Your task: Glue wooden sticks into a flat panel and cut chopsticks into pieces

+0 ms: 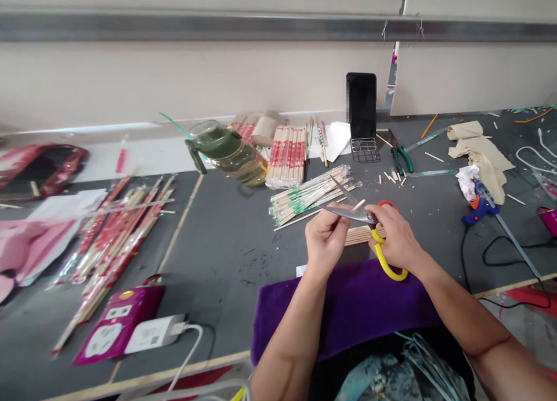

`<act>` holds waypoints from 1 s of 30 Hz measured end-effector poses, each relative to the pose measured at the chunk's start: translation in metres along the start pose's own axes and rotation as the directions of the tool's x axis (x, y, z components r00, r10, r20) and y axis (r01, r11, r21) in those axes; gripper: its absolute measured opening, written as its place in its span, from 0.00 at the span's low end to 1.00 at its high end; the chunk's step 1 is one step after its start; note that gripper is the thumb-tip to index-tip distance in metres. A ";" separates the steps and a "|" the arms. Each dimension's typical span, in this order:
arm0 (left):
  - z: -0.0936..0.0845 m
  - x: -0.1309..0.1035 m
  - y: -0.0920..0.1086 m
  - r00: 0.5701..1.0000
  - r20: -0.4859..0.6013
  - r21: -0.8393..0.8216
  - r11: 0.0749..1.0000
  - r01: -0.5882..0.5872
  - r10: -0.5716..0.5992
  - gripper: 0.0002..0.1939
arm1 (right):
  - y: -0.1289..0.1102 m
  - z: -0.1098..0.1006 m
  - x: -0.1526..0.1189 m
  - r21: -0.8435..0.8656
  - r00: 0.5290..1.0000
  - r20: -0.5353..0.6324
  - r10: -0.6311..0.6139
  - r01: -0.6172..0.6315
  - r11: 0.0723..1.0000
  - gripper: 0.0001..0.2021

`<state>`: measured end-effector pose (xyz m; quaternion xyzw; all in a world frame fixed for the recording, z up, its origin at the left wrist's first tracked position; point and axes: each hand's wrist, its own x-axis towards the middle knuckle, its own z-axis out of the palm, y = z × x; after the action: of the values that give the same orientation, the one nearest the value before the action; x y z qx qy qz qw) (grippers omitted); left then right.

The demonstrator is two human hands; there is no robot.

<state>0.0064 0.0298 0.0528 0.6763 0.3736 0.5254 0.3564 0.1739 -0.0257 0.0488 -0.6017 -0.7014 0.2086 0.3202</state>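
My right hand (395, 235) is closed on scissors (383, 256) with yellow and red handles. Their blades point left and stand apart. A short piece of a thin wooden stick (359, 205) shows between the blades. My left hand (327, 237) is closed in a pinch beside the blades, on what looks like the same stick; its fingers hide most of it. Under my hands lies a row of wooden sticks (359, 235), partly covered by my right hand. Just beyond is a pile of wrapped chopsticks (304, 197) with green print. A purple cloth (287, 311) lies under my forearms.
Behind stand a phone (362, 105) on a wire holder and a green-lidded jug (232, 154). Pliers (401, 157), cut stick bits and a blue glue gun (480, 206) lie right. Left are red-wrapped chopsticks (124, 232) and a purple packet (124, 320) with a white cable.
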 end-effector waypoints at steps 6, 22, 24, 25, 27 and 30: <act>-0.003 0.001 -0.003 0.996 0.073 -0.074 0.995 0.065 -0.059 0.06 | 0.002 -0.002 -0.001 0.082 0.999 0.040 -0.004 0.001 0.997 0.27; 0.002 0.001 -0.002 0.997 -0.022 -0.034 0.997 0.072 -0.073 0.06 | 0.002 0.000 0.001 -0.019 1.000 0.015 0.021 -0.021 1.000 0.29; 0.001 0.001 -0.002 0.998 -0.007 -0.045 0.997 0.067 -0.067 0.06 | 0.002 -0.001 0.000 -0.026 1.000 0.012 0.015 -0.015 1.000 0.29; 0.001 0.001 -0.002 0.998 -0.003 -0.055 0.996 0.067 -0.068 0.06 | 0.002 -0.001 0.000 -0.022 1.000 0.010 0.012 -0.012 1.000 0.29; 0.001 0.001 -0.001 0.997 0.006 -0.070 0.995 0.074 -0.073 0.06 | 0.003 -0.001 0.000 -0.003 1.000 0.009 0.003 -0.003 1.000 0.29; 0.000 0.001 -0.001 0.996 0.019 -0.073 0.993 0.090 -0.089 0.06 | 0.003 -0.002 -0.001 0.038 1.000 0.014 -0.012 0.012 0.999 0.29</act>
<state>0.0062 0.0309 0.0520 0.6493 0.3812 0.5170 0.4071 0.1775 -0.0260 0.0475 -0.5898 -0.7033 0.2242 0.3275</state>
